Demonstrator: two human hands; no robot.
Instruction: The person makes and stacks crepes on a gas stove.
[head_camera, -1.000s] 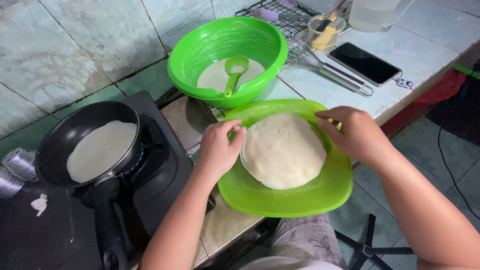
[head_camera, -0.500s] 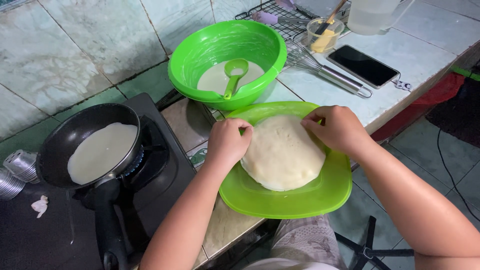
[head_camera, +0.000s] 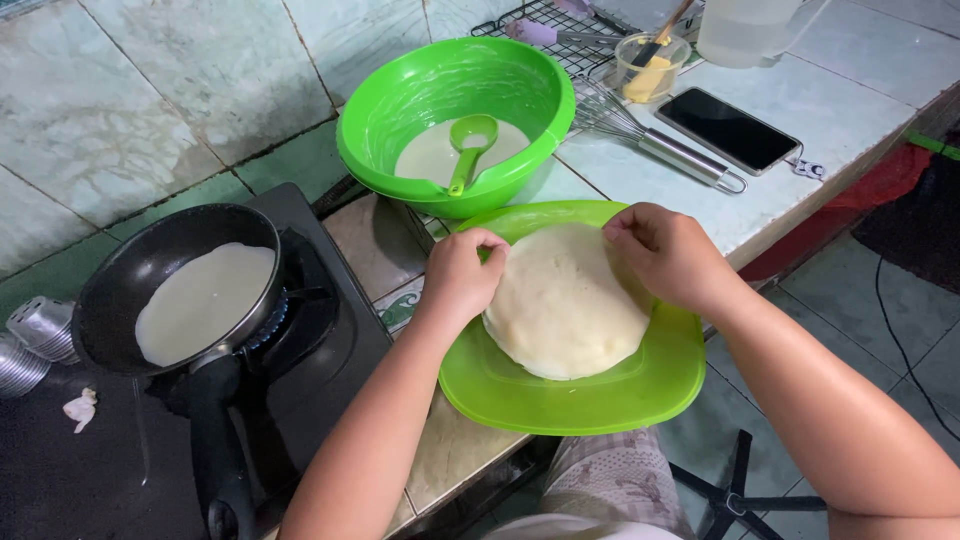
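A stack of pale round crepes lies on a green square plate at the counter's front edge. My left hand pinches the stack's far left edge. My right hand pinches its far right edge. Both hands have fingers curled onto the top crepe. Behind the plate stands a green bowl with pale batter and a green ladle in it. To the left, a black frying pan holds a thin white crepe on a black gas stove.
A metal whisk, a black phone, a small cup with yellow fat and a brush and a wire rack lie at the back right. The pan's handle points toward me. A stool base stands on the tiled floor below.
Both hands slid along the crepe's rim toward its far edge and closed on it. The pan, bowl and plate stayed put.
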